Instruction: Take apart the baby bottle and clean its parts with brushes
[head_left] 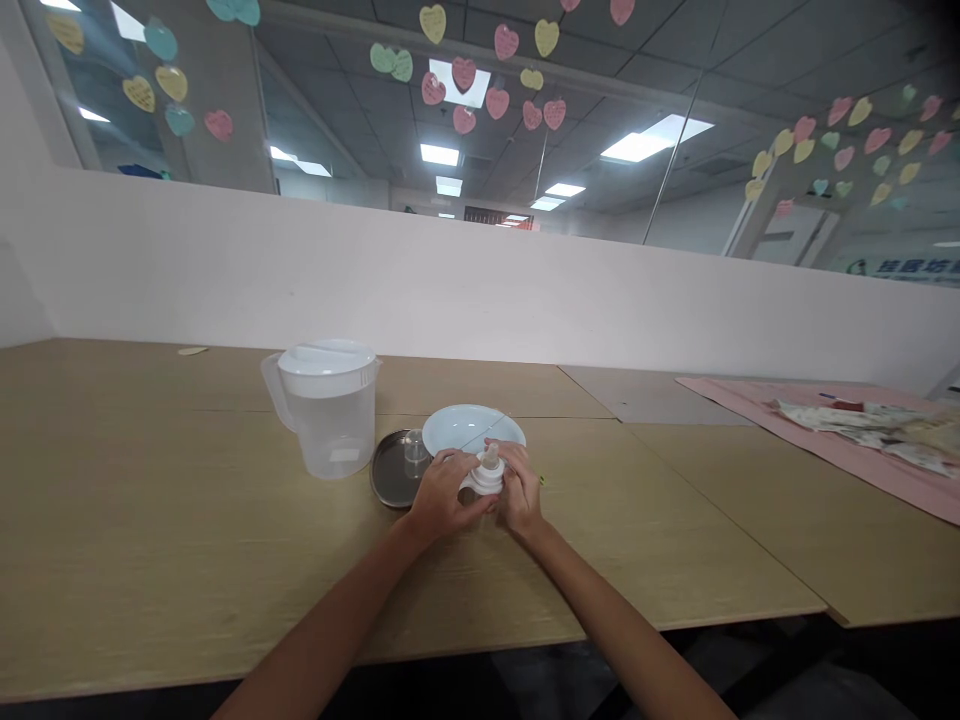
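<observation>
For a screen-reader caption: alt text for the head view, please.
Both hands, left hand and right hand, grip a baby bottle on a wooden table. Behind it sit a white plate, a metal tray and a clear pitcher.

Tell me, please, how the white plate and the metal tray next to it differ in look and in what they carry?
The white plate is pale and glossy; the metal tray is dark grey steel. The plate is larger and lies farther back; the tray is smaller and sits beside the jug. The tray carries a small clear cup; the plate looks bare, though the hands hide its near edge. Both are round, shallow and lie flat on the table.
</observation>
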